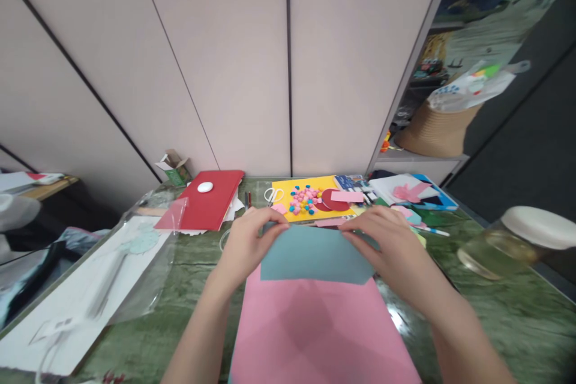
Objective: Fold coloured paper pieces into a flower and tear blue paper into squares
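Note:
A teal sheet of paper (315,255) is held up by its top edge in both hands, over the far end of a large pink sheet (315,330). My left hand (252,240) pinches its upper left corner between thumb and fingers. At the upper right, my right hand (382,243) grips the same edge. The teal sheet's lower edge overlaps the pink one; whether they touch is hard to tell. The pink sheet lies on the green table (193,300).
Behind the hands, colored pom-poms (303,199) lie on a yellow sheet (281,187), beside white scissors (273,195). A red folder (216,198) and a plastic sleeve (148,276) are at left. A lidded jar (504,246) stands at right.

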`<state>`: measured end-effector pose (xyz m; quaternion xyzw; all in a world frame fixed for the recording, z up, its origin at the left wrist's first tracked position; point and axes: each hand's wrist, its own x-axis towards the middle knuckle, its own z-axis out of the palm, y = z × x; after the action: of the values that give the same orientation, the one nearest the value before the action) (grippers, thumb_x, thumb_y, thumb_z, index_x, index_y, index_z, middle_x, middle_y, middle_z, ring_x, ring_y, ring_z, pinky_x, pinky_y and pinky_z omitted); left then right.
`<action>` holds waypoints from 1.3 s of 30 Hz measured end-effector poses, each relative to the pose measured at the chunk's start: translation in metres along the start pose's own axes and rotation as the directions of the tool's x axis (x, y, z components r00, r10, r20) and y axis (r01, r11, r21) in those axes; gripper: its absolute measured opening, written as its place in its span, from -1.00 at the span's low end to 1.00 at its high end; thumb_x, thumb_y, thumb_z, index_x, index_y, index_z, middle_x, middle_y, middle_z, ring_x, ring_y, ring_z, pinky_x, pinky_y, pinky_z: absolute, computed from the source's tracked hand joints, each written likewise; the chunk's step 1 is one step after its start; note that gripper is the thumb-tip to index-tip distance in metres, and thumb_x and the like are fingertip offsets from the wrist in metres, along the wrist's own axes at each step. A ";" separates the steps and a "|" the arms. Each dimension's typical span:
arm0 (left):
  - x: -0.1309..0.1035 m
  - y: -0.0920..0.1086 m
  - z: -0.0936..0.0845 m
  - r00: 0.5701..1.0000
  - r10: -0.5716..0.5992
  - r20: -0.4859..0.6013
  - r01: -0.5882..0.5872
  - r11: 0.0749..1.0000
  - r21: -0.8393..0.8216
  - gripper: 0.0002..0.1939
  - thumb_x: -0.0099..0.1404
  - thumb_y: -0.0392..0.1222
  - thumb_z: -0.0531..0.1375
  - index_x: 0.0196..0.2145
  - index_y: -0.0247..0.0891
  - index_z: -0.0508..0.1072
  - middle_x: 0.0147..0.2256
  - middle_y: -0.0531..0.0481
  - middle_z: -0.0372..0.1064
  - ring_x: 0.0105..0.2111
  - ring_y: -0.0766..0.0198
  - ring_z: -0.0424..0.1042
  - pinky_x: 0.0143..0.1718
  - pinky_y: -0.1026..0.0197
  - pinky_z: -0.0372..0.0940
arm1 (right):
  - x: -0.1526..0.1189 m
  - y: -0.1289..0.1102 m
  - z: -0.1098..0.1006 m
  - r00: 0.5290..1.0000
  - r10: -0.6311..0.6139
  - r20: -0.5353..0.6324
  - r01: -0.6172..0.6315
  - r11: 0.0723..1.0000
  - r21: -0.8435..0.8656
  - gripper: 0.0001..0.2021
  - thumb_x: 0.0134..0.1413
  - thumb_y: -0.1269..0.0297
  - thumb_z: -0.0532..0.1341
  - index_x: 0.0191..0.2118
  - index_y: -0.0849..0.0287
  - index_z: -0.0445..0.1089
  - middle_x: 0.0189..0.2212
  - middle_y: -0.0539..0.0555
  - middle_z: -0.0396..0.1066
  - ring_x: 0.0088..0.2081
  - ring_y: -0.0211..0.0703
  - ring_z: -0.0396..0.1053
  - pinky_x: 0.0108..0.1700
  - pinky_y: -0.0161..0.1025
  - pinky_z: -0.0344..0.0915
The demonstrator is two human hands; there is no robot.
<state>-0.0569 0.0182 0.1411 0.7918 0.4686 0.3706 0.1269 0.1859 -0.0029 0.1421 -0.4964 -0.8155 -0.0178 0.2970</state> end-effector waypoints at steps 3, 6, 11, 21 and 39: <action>0.003 -0.002 0.006 0.996 0.084 0.016 -0.085 0.994 0.072 -0.92 0.26 -0.22 0.08 -0.35 -0.20 0.38 -0.34 0.05 0.41 -0.33 0.29 0.34 -0.26 0.21 0.19 | 0.000 0.004 0.003 1.000 0.014 -0.004 -0.015 0.999 -0.033 -0.89 0.13 0.30 0.09 -0.35 0.10 0.35 -0.40 -0.03 0.42 -0.26 -0.18 0.27 -0.08 -0.13 0.10; 0.002 0.005 0.018 0.981 0.195 -0.017 -0.185 0.952 0.246 -0.89 0.24 -0.24 0.09 -0.27 -0.23 0.38 -0.30 -0.03 0.39 -0.25 0.20 0.31 -0.22 0.12 0.15 | -0.003 -0.001 0.008 1.000 -0.018 -0.014 0.016 0.992 -0.127 -0.89 0.11 0.37 0.10 -0.38 0.11 0.35 -0.43 -0.03 0.41 -0.29 -0.16 0.24 -0.04 -0.07 0.04; -0.005 0.028 0.039 0.954 0.293 0.067 -0.300 0.932 0.202 -0.90 0.22 -0.30 0.06 -0.38 -0.24 0.38 -0.38 0.01 0.38 -0.32 0.24 0.27 -0.27 0.16 0.12 | -0.010 -0.023 0.019 0.995 -0.081 0.061 0.093 0.969 -0.229 -0.89 0.03 0.48 0.14 -0.41 0.15 0.35 -0.46 0.01 0.37 -0.27 -0.11 0.22 0.02 -0.01 -0.02; -0.005 0.035 0.034 0.946 0.307 0.104 -0.319 0.937 0.142 -0.92 0.09 -0.38 0.08 -0.48 -0.26 0.32 -0.48 0.09 0.34 -0.40 0.33 0.27 -0.30 0.22 0.09 | -0.013 -0.022 0.014 0.979 -0.145 0.143 0.161 0.981 -0.107 -0.86 0.02 0.52 0.12 -0.40 0.12 0.32 -0.45 -0.03 0.35 -0.25 -0.15 0.20 0.03 -0.01 -0.06; -0.005 0.003 -0.026 0.973 0.126 0.195 -0.148 0.984 0.103 -0.88 0.09 -0.39 0.07 -0.46 -0.20 0.33 -0.46 0.13 0.34 -0.42 0.34 0.26 -0.26 0.21 0.12 | -0.016 0.034 -0.040 0.991 -0.043 0.130 0.040 0.999 0.031 -0.83 0.15 0.17 0.03 -0.32 0.05 0.33 -0.33 0.05 0.36 -0.17 -0.06 0.24 -0.11 -0.08 0.14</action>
<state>-0.0745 0.0085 0.1587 0.8597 0.4195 0.2743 0.0980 0.2378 -0.0119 0.1579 -0.4753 -0.8435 0.0200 0.2494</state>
